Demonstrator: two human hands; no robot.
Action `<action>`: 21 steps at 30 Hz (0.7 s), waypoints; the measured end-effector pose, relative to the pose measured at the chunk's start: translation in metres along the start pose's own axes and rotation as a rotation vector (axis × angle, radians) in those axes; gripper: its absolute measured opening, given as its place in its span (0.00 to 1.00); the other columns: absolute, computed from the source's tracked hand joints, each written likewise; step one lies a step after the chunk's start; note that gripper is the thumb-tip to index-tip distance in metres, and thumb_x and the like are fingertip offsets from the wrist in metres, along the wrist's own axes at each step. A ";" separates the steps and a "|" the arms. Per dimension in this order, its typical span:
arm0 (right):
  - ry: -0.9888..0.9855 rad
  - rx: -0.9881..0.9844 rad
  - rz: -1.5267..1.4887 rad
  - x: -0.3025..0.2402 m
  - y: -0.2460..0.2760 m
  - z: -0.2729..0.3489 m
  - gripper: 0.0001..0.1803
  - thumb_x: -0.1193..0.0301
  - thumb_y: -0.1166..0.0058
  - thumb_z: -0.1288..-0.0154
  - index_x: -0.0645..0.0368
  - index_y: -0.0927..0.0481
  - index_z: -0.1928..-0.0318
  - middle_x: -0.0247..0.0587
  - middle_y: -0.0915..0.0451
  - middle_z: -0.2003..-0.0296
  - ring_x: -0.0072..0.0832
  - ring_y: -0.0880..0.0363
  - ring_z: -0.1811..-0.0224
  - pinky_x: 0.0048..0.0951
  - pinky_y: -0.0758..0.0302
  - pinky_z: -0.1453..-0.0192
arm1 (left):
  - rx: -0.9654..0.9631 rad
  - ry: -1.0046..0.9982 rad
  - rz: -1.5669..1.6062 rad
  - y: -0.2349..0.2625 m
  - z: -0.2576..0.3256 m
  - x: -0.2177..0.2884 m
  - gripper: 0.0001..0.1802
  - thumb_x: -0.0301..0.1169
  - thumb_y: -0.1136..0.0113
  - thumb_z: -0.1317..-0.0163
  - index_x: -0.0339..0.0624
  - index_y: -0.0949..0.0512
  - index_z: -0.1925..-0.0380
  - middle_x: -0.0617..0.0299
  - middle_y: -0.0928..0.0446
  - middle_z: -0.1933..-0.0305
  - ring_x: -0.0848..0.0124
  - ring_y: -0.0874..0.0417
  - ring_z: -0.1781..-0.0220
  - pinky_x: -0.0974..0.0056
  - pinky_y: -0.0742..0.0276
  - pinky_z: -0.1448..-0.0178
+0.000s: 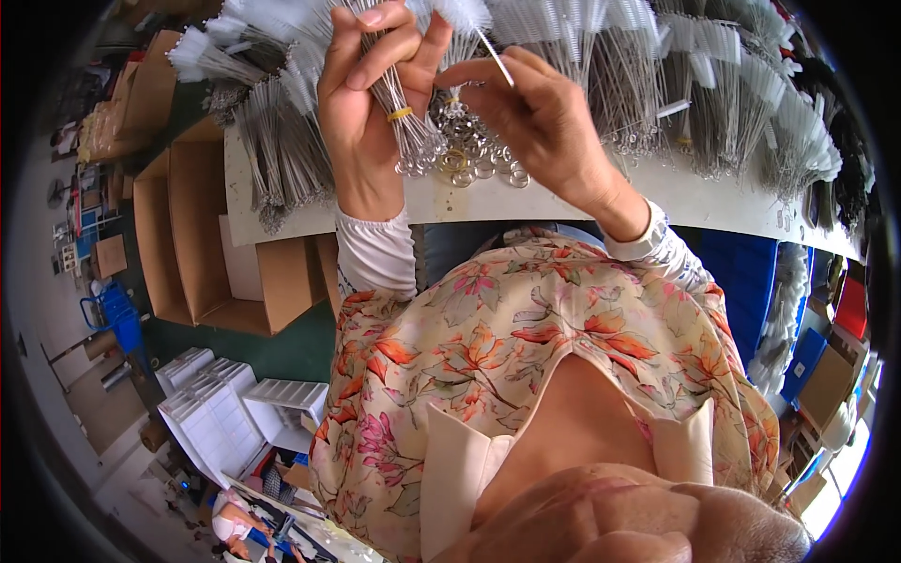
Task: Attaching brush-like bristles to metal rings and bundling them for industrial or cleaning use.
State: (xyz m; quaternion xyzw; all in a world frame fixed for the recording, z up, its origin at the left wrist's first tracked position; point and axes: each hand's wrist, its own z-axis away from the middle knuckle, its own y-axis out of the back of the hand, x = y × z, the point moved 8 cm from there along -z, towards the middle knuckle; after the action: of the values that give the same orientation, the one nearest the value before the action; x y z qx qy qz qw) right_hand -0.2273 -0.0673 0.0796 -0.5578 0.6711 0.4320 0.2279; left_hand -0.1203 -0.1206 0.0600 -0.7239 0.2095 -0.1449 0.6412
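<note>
Fingers curled round banded brushes — left hand, fingers pinching one white brush — right hand

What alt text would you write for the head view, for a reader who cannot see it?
A left hand holds a bundle of loop-ended wire stems with a yellow band around it; the right hand pinches a slim white brush. White-bristled brushes lie heaped along a pale table.

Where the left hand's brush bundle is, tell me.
In the head view, the brush bundle is at the top, left of centre, gripped by the left hand above the worktable, left of the right hand.
</note>
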 end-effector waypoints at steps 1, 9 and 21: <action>0.001 0.009 0.006 0.001 -0.001 0.000 0.08 0.74 0.47 0.35 0.56 0.19 0.57 0.34 0.27 0.75 0.16 0.35 0.75 0.24 0.34 0.73 | 0.013 0.004 -0.111 0.001 -0.002 -0.003 0.15 0.37 0.56 0.30 0.33 0.32 0.65 0.59 0.30 0.74 0.72 0.32 0.81 0.53 0.46 0.27; -0.778 -0.262 -1.136 0.056 -0.006 0.048 0.17 0.61 0.54 0.30 0.64 0.22 0.58 0.18 0.47 0.83 0.11 0.52 0.83 0.16 0.53 0.81 | -0.113 -0.154 -0.299 -0.011 0.007 -0.008 0.30 0.36 0.50 0.33 0.25 0.44 0.40 0.64 0.30 0.65 0.84 0.34 0.80 0.54 0.38 0.31; -0.517 0.257 -0.164 0.083 0.143 0.112 0.14 0.67 0.56 0.29 0.56 0.26 0.47 0.25 0.34 0.79 0.14 0.36 0.77 0.19 0.37 0.73 | -0.176 -0.132 -0.843 -0.027 0.003 -0.021 0.59 0.55 0.30 0.56 0.29 0.49 0.35 0.68 0.39 0.72 0.82 0.42 0.81 0.76 0.49 0.82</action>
State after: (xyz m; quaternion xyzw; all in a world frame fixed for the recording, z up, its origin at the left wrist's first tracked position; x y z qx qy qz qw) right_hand -0.4055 -0.0193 0.0020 -0.4484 0.5927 0.4515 0.4939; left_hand -0.1342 -0.1047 0.0876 -0.8057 -0.1343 -0.3290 0.4739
